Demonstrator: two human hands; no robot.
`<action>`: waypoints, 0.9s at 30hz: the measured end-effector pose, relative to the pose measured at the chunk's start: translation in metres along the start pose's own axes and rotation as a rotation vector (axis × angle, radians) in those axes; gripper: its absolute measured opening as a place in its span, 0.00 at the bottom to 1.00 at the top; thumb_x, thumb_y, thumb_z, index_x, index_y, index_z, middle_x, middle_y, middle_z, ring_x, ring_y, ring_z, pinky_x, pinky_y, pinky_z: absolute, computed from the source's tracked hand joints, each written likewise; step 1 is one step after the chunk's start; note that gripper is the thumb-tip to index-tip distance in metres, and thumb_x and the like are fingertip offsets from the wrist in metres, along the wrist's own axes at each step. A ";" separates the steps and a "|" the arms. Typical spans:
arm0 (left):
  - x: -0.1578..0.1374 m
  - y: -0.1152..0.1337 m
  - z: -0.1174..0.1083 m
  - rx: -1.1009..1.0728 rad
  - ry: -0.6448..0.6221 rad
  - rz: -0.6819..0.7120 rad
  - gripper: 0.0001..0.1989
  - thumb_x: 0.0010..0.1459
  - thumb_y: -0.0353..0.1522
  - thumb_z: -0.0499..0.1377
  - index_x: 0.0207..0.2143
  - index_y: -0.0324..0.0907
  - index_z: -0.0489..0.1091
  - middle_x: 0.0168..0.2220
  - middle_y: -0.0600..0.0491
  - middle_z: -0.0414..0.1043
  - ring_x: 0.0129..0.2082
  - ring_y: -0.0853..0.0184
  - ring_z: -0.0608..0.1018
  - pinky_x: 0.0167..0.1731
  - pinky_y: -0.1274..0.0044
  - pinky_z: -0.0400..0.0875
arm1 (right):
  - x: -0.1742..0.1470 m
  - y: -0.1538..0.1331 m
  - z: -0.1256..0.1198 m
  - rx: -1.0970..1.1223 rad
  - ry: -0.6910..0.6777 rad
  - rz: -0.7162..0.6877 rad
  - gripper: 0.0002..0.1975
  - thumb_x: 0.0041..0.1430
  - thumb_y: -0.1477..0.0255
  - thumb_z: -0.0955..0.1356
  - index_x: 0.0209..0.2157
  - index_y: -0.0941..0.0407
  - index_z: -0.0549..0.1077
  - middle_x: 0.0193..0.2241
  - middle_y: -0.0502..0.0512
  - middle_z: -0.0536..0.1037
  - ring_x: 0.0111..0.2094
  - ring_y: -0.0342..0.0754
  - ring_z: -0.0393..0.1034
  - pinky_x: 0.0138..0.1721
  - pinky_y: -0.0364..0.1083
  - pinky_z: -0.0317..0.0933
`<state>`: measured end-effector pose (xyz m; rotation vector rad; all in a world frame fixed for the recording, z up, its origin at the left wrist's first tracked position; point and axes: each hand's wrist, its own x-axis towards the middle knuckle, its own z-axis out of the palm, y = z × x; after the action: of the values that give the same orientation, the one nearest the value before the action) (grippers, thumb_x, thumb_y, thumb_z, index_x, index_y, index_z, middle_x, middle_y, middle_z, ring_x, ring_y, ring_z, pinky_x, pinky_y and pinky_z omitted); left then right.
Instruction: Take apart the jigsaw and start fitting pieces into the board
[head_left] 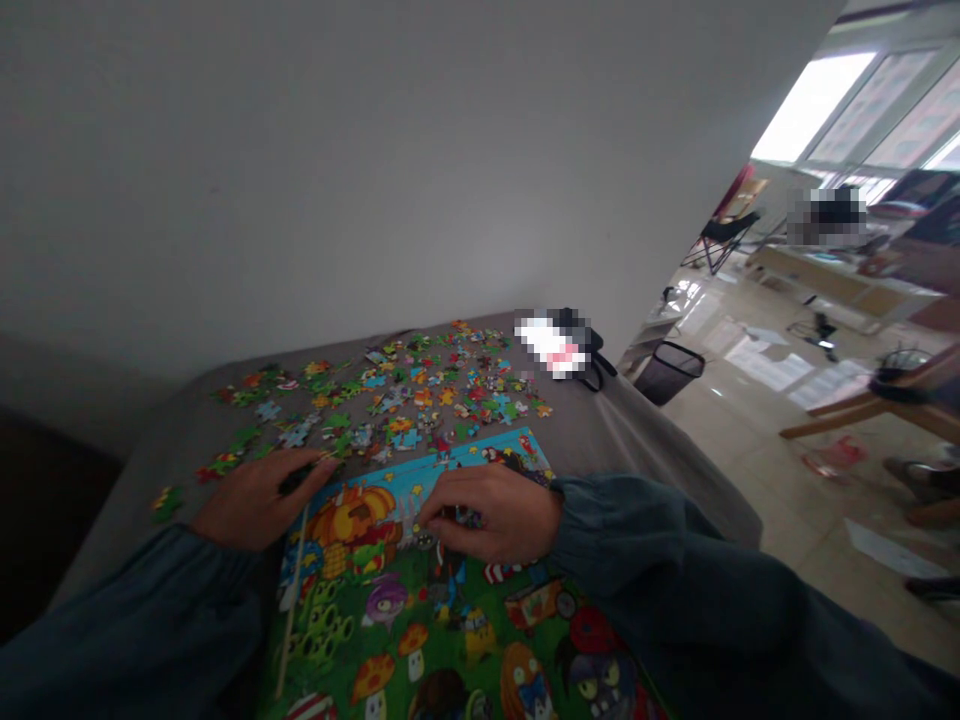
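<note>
A jigsaw puzzle board [390, 560] with a bright cartoon picture of plants and figures lies in front of me. Above its upper middle, my right hand [495, 515] is curled, thumb and fingertips drawn together. Whatever it may hold is too small or hidden to make out. At the board's upper left corner is my left hand [259, 495], its thumb and forefinger meeting close to the loose pieces. Small pale and yellow bits show at those fingertips, but I cannot tell whether they are held. Many loose puzzle pieces [424, 397] are scattered beyond the board.
A grey cloth [600, 435] covers the table, which stands against a plain wall [375, 170]. A dark, partly blurred-out item with a strap [592, 375] lies at the back right. Past the table's right edge are a dark bin [670, 372], floor papers and wooden furniture [862, 410].
</note>
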<state>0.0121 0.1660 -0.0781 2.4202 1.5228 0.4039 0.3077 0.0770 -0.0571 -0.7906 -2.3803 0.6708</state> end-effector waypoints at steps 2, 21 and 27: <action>0.000 -0.002 0.001 -0.002 0.005 0.002 0.23 0.58 0.51 0.48 0.36 0.47 0.75 0.40 0.52 0.81 0.40 0.56 0.80 0.43 0.69 0.72 | 0.000 0.000 0.001 -0.004 -0.007 0.004 0.07 0.64 0.75 0.64 0.40 0.57 0.74 0.38 0.56 0.81 0.40 0.45 0.74 0.46 0.46 0.67; 0.001 0.000 0.000 0.039 -0.018 -0.040 0.24 0.57 0.51 0.48 0.38 0.46 0.75 0.42 0.52 0.80 0.41 0.55 0.80 0.44 0.66 0.72 | 0.001 0.034 -0.023 -0.147 0.166 -0.012 0.09 0.65 0.72 0.63 0.40 0.58 0.75 0.36 0.58 0.80 0.39 0.47 0.73 0.44 0.48 0.67; 0.002 0.000 0.000 0.057 -0.025 -0.035 0.29 0.54 0.53 0.44 0.38 0.45 0.76 0.42 0.49 0.80 0.41 0.54 0.80 0.43 0.65 0.74 | -0.023 0.105 -0.086 -0.416 0.356 0.352 0.10 0.60 0.78 0.65 0.41 0.55 0.76 0.40 0.57 0.80 0.41 0.49 0.72 0.46 0.51 0.65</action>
<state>0.0133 0.1679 -0.0780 2.4281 1.5847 0.3266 0.4167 0.1599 -0.0646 -1.4004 -2.0896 0.1337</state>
